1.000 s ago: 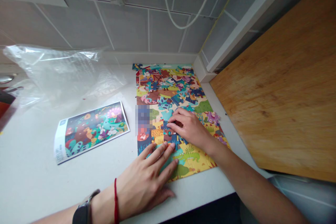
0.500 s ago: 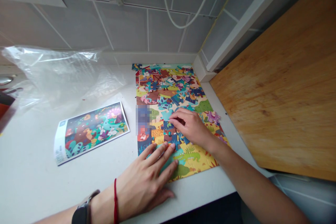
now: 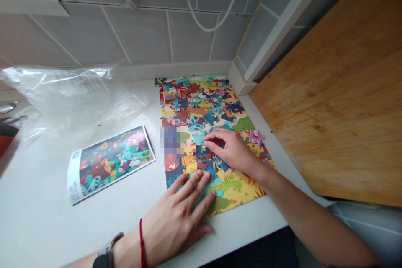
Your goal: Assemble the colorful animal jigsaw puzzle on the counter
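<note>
Between the back and front edges of the surface (image 3: 40,217), the pale blue piece (image 3: 197,137) lies just left of the nearer right hand (image 3: 230,148), fingertips almost pinched, whether on it I can't tell, while the left hand (image 3: 182,217) lies flat, holding nothing.

A thin red cord bracelet (image 3: 142,238) circles the left wrist (image 3: 129,246); farther up the same arm sits a watch (image 3: 103,257) with a black body and a greyish, shiny band. The left hand (image 3: 179,217), right hand (image 3: 231,149) and right forearm (image 3: 301,205) are bare.
</note>
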{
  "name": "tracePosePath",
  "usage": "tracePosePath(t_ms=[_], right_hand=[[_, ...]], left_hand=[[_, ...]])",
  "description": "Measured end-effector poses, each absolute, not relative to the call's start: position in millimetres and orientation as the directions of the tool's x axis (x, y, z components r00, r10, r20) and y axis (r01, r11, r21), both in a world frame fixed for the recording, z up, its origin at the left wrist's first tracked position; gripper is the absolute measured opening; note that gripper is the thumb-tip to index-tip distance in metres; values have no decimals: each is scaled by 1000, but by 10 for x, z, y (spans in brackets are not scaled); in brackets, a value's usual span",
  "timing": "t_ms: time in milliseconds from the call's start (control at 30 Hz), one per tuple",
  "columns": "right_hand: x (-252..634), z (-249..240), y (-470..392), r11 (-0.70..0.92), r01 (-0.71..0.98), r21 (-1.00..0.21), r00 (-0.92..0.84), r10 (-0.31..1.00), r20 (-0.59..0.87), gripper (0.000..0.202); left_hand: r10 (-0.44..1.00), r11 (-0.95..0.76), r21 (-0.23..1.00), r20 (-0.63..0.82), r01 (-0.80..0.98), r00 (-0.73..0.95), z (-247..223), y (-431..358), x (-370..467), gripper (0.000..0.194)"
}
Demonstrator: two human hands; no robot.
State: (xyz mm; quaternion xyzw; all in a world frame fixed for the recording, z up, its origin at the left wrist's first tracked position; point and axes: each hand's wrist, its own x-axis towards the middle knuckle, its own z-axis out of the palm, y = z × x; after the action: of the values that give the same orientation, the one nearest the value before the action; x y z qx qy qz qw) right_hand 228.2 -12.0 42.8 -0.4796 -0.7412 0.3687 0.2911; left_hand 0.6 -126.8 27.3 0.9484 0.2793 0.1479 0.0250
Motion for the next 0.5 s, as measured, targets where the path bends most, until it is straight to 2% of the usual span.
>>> tracePosePath(t_ms=[200, 367, 500], right_hand=[[2284, 414, -136, 139, 387, -911, -396, 918, -28, 8], [2319, 387, -63, 140, 355, -924, -329, 944, 17, 8], [2305, 364, -51, -14, 267, -963, -347, 931, -110, 17]], left_hand=[[542, -839, 133, 271, 527, 795, 287, -1285, 10, 52], [539, -842, 146, 267, 519, 799, 293, -1264, 14, 55], [537, -844, 161, 249, 512, 806, 304, -1265, 11, 58]])
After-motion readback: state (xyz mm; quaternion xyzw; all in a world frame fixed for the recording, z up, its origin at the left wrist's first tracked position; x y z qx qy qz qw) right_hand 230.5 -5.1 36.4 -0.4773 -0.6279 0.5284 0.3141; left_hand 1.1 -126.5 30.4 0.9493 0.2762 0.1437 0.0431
